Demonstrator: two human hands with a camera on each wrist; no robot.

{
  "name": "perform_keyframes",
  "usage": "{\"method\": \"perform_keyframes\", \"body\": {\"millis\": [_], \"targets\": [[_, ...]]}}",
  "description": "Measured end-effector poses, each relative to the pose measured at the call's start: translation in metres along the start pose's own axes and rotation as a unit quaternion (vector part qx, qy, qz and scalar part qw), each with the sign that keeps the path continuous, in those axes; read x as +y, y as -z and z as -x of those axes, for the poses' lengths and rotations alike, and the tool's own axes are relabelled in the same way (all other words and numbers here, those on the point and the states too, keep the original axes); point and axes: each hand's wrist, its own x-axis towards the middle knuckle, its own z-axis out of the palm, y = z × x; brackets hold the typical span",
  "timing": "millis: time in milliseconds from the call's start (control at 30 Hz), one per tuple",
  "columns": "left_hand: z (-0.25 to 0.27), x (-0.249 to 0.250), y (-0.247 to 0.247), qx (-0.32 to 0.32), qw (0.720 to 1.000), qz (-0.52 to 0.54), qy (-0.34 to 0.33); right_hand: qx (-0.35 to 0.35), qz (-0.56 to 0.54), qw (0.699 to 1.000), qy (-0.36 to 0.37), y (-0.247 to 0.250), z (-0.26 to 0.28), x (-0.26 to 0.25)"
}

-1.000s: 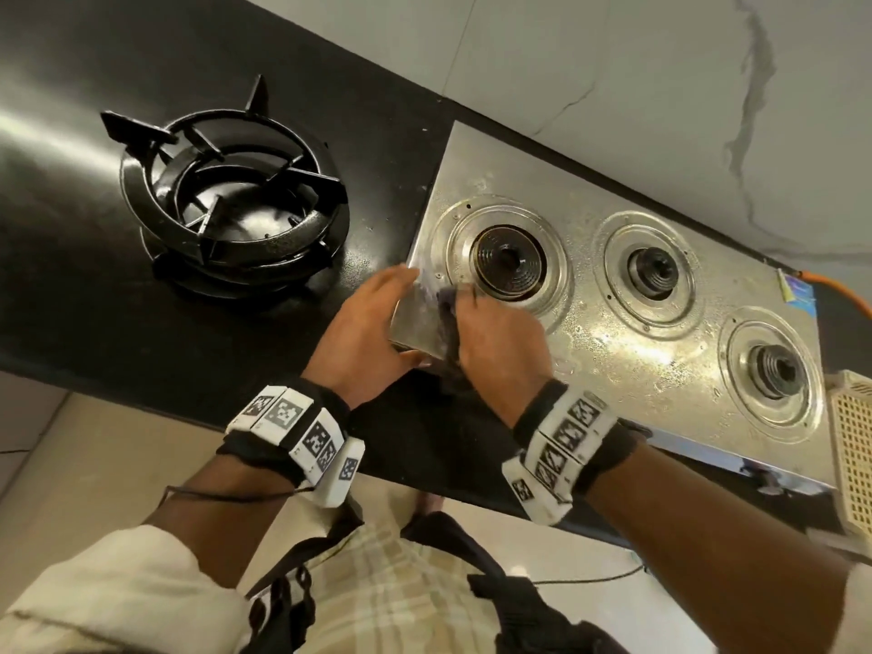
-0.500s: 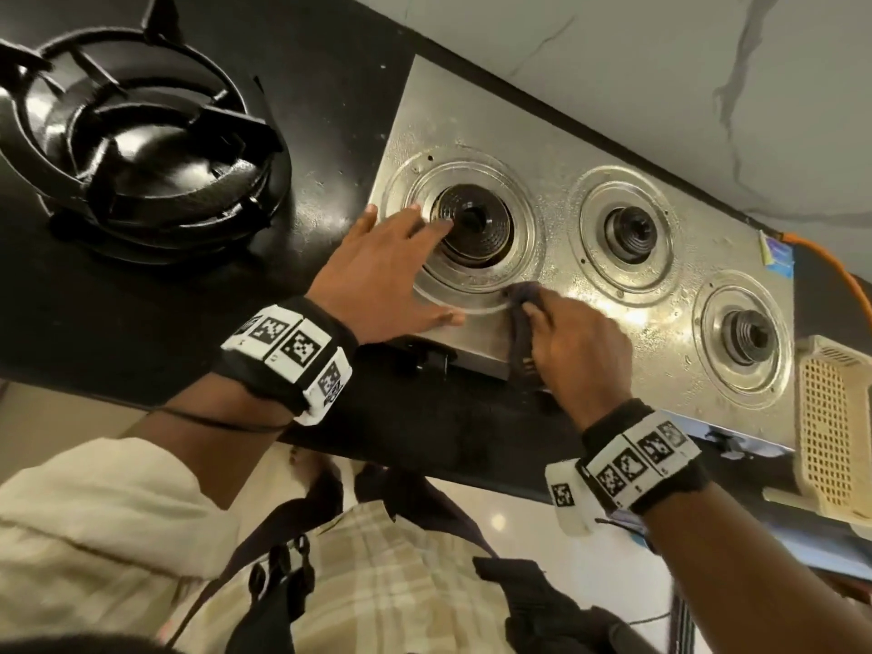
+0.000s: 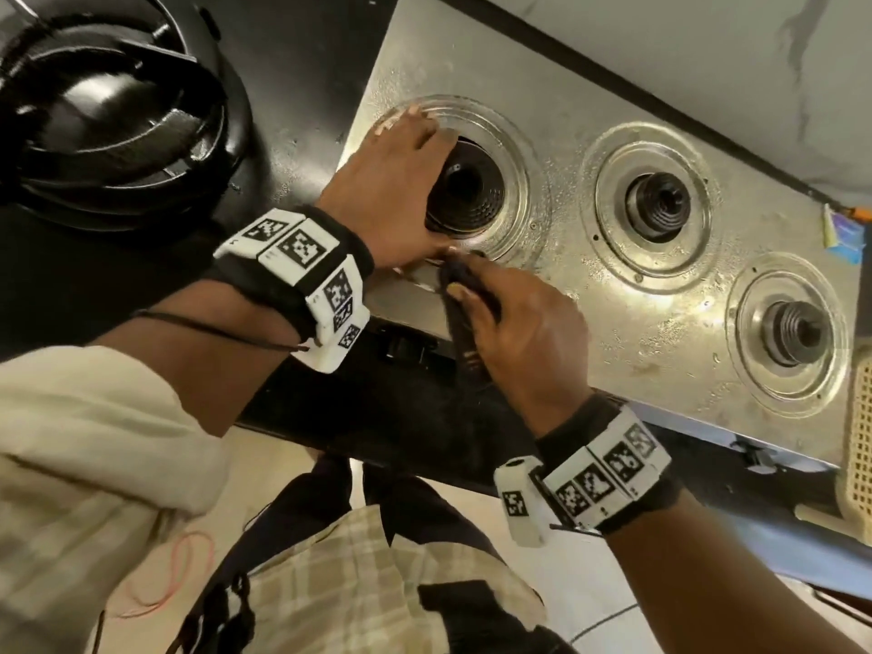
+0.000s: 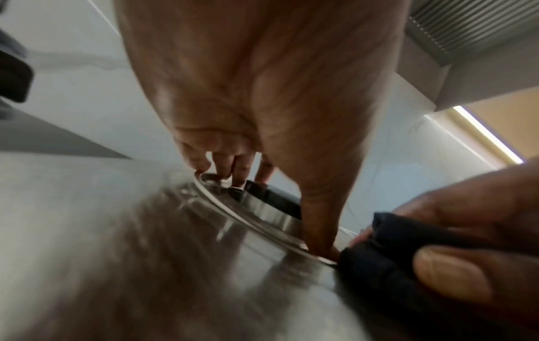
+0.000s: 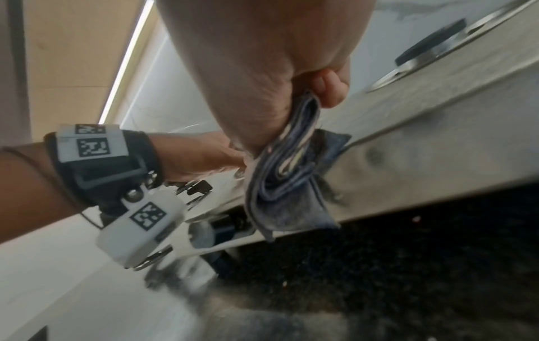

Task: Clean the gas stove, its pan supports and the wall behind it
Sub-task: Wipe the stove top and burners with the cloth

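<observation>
The steel gas stove (image 3: 613,332) has three bare burners. My left hand (image 3: 406,181) arches over the left burner (image 3: 476,195), fingertips on the far side of its ring and thumb pressed on the near rim, as the left wrist view shows (image 4: 291,180). My right hand (image 3: 509,323) grips a folded dark cloth (image 3: 460,295) against the stove's front edge, right by the left thumb. In the right wrist view the cloth (image 5: 291,180) hangs from my fist over the stove's front face. Black pan supports (image 3: 108,115) sit stacked on the counter at the left. The pale wall (image 3: 708,54) runs behind.
The stove stands on a black counter (image 3: 292,87). The middle burner (image 3: 658,203) and right burner (image 3: 792,332) are uncovered. A yellow perforated basket (image 3: 859,441) sits at the right edge. An orange hose (image 3: 856,212) and a blue sticker (image 3: 844,233) are at the stove's far right corner.
My left hand has moved from the stove's front left corner onto the left burner and arched over it. My right hand with the cloth has stayed at the front edge. The view has come closer.
</observation>
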Motion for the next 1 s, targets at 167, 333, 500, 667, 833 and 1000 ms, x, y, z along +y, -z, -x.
{"method": "perform_keyframes", "body": {"millis": [167, 333, 500, 667, 833, 1000], "targets": [[0.0, 0.007, 0.0, -0.007, 0.999, -0.01, 0.034, -0.035, 0.027, 0.999, 0.015, 0.012, -0.013, 0.011], [-0.004, 0.015, 0.001, -0.02, 0.998, -0.032, 0.052, -0.03, 0.027, 0.999, 0.003, 0.039, -0.056, 0.072], [-0.006, 0.021, 0.003, -0.034, 0.996, -0.056, 0.066, 0.012, 0.043, 0.999, -0.006, 0.033, -0.108, 0.082], [-0.008, 0.018, 0.001, -0.028, 0.995, -0.059, 0.074, 0.044, 0.019, 0.999, 0.012, 0.027, -0.074, 0.074], [-0.011, 0.019, -0.002, -0.024, 0.996, -0.052, 0.073, -0.025, 0.008, 0.998, 0.056, 0.027, -0.019, 0.05], [-0.009, 0.022, 0.001, -0.032, 0.995, -0.055, 0.077, 0.04, 0.0, 0.999, 0.027, 0.025, -0.056, 0.067]]}}
